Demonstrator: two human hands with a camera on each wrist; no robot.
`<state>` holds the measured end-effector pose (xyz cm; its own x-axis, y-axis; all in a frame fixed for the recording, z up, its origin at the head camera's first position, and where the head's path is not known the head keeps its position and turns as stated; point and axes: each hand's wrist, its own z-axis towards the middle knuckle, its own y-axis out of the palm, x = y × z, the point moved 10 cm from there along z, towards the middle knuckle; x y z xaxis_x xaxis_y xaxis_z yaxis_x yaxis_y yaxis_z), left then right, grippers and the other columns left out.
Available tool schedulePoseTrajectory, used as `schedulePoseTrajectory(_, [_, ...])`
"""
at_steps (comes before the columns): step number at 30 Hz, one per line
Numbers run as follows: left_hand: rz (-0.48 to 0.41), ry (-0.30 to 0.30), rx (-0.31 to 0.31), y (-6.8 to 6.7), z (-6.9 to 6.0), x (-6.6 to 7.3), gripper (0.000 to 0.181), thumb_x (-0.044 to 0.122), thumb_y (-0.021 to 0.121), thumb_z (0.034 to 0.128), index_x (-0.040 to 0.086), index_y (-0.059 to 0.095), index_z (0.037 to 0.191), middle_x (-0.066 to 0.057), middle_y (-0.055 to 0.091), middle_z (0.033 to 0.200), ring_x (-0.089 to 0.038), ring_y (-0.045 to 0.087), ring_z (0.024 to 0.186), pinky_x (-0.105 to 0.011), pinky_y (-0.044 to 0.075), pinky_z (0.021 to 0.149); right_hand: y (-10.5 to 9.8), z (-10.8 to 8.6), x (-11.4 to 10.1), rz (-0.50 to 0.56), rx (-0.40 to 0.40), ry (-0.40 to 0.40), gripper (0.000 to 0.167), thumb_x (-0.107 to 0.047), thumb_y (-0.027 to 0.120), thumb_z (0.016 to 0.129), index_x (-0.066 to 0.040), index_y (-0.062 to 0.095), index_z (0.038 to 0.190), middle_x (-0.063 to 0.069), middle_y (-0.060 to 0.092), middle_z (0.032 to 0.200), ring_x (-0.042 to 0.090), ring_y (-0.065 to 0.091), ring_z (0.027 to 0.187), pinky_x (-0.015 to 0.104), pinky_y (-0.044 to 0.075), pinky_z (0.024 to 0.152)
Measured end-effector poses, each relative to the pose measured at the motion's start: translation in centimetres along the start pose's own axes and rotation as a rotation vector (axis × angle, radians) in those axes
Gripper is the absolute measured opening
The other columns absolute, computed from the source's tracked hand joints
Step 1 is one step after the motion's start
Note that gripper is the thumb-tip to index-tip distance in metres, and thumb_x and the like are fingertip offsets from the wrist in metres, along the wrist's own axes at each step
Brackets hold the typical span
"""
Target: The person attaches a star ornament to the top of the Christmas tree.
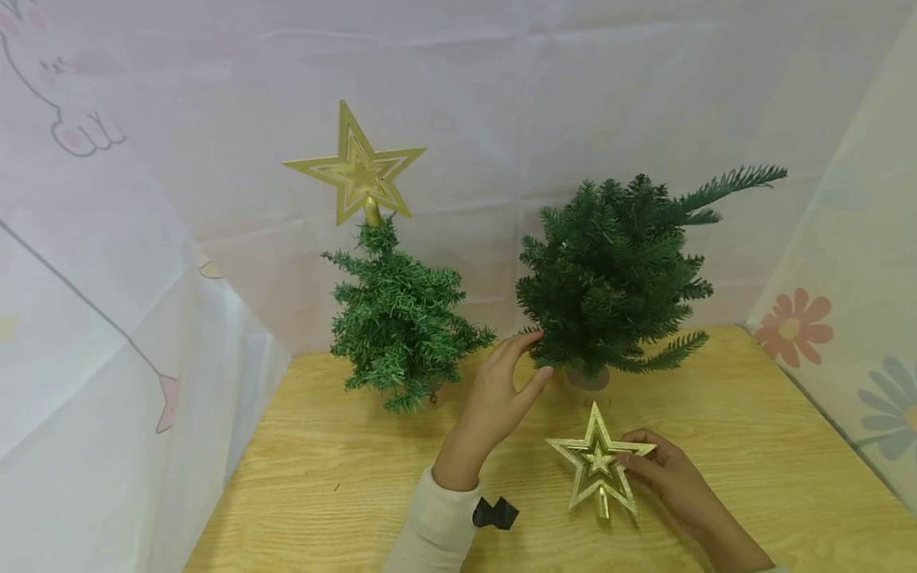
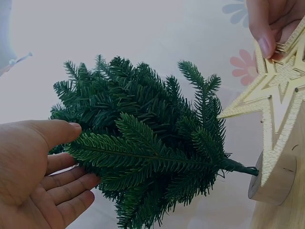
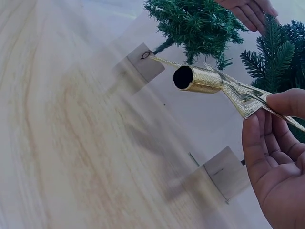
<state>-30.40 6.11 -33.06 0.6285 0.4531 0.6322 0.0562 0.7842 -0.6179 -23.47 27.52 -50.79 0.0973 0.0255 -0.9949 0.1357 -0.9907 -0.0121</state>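
A wood-grained table [image 1: 308, 493] spreads beneath the left hand [image 1: 496, 394] and the right hand [image 1: 672, 479]. Just beyond the left hand's fingertips stands the darker tree [image 1: 609, 270], bushy, with one long branch jutting away on its far side; to the left of that hand stands the lighter tree [image 1: 401, 318], a mounted star [image 1: 361, 171] at its top. The left hand is spread wide, thumb apart from the fingers, and grasps nothing; its fingertips lie at the darker tree's near edge, though how firmly they meet the needles cannot be told. The right hand pinches one point of the held star [image 1: 595, 469] between thumb and fingers, the star lying to that hand's left, above the table and in front of the darker tree's wooden base [image 1: 589, 383]. From the star's lower edge a hollow tube [image 3: 205, 80] sticks out, its mouth uncovered by any finger. That grip seems sound: holding by a point leaves the tube free, though a hold nearer the star's middle would probably resist twisting better. For the left hand, gathering several branches close to the stem should steady the tree better than catching loose tips, and light pressure would spare the needles.
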Motion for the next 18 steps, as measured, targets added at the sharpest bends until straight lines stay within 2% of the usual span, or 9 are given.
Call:
schedulePoseTrajectory(3, [-0.010, -0.007, -0.005, 0.1, 0.0, -0.1, 0.055, 0.050, 0.050, 0.0984, 0.028, 0.041, 0.148, 0.007, 0.044, 0.146, -0.016, 0.045, 0.131, -0.044, 0.044, 0.102, 0.1, -0.1, -0.5, 0.025, -0.011, -0.029, 0.038, -0.012, 0.056, 0.100, 0.011, 0.042, 0.126, 0.005, 0.055, 0.081, 0.018, 0.060, 0.089, 0.035, 0.053, 0.089])
schedulePoseTrajectory(5, [-0.013, -0.008, -0.007, 0.1, 0.0, -0.1, 0.055, 0.050, 0.050, 0.0984, 0.028, 0.040, 0.148, 0.008, 0.043, 0.146, -0.015, 0.045, 0.130, -0.044, 0.044, 0.102, 0.1, -0.3, -0.8, 0.029, -0.020, -0.046, 0.036, -0.010, 0.055, 0.100, 0.012, 0.042, 0.125, 0.004, 0.055, 0.081, 0.016, 0.060, 0.088, 0.034, 0.053, 0.089])
schedulePoseTrajectory(8, [-0.013, -0.009, -0.009, 0.2, 0.0, -0.2, 0.055, 0.049, 0.051, 0.0983, 0.028, 0.041, 0.148, 0.008, 0.043, 0.145, -0.015, 0.046, 0.130, -0.044, 0.044, 0.102, 0.2, -0.4, -1.1, 0.044, -0.031, -0.060, 0.033, -0.010, 0.054, 0.101, 0.010, 0.043, 0.124, 0.000, 0.055, 0.074, 0.013, 0.060, 0.086, 0.033, 0.053, 0.089])
schedulePoseTrajectory(12, [-0.013, -0.008, -0.015, 0.3, 0.0, -0.1, 0.055, 0.048, 0.051, 0.0983, 0.026, 0.041, 0.148, 0.008, 0.044, 0.145, -0.016, 0.046, 0.129, -0.043, 0.045, 0.101, 0.3, -0.6, -1.5, 0.066, -0.048, -0.084, 0.027, -0.008, 0.051, 0.101, 0.008, 0.044, 0.121, -0.007, 0.052, 0.065, 0.010, 0.059, 0.090, 0.030, 0.052, 0.090])
schedulePoseTrajectory(18, [-0.013, -0.007, -0.013, 0.3, 0.0, -0.1, 0.054, 0.048, 0.051, 0.0984, 0.028, 0.040, 0.147, 0.008, 0.043, 0.146, -0.016, 0.046, 0.130, -0.044, 0.045, 0.101, 0.3, -0.8, -2.3, 0.091, -0.057, -0.129, 0.020, -0.006, 0.049, 0.102, 0.006, 0.045, 0.117, -0.008, 0.047, 0.057, 0.009, 0.059, 0.093, 0.029, 0.051, 0.089])
